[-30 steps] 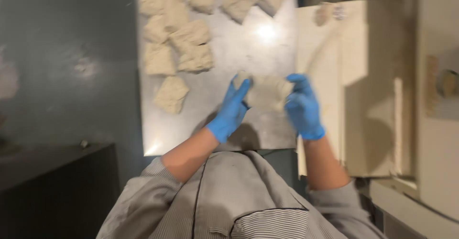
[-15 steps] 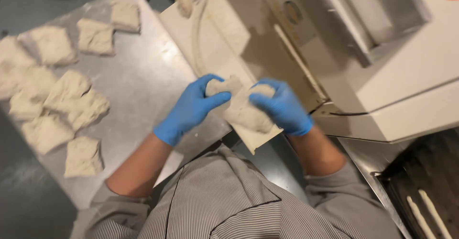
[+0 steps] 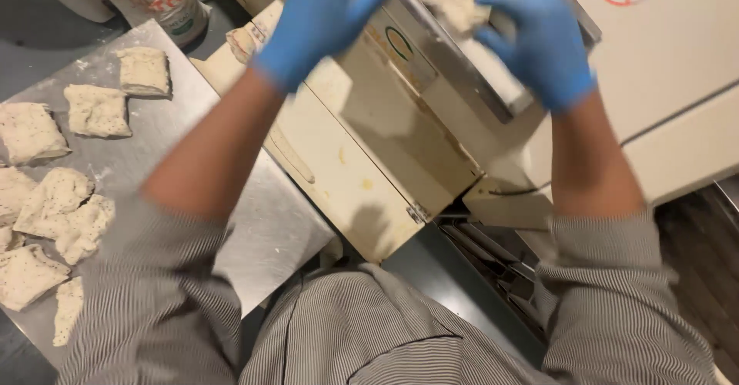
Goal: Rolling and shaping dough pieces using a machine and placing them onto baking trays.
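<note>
Both blue-gloved hands are raised over a cream-coloured dough machine (image 3: pixel 431 162). The left hand (image 3: pixel 319 15) is spread open, holding nothing. The right hand (image 3: pixel 539 38) has its fingers loosely curled beside a dough piece (image 3: pixel 446 0) lying at the machine's top slot; whether it grips is unclear. More dough pieces (image 3: pixel 96 112) lie on the steel table (image 3: pixel 269 223) at left, above a dark floor (image 3: pixel 46 54).

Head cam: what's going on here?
A person in blue gloves has both hands raised at the top of a cream-coloured machine. The right hand is at a piece of dough lying at the machine's top opening; the left hand is spread open beside it, holding nothing. More cut dough pieces lie on the steel table to the left.
</note>
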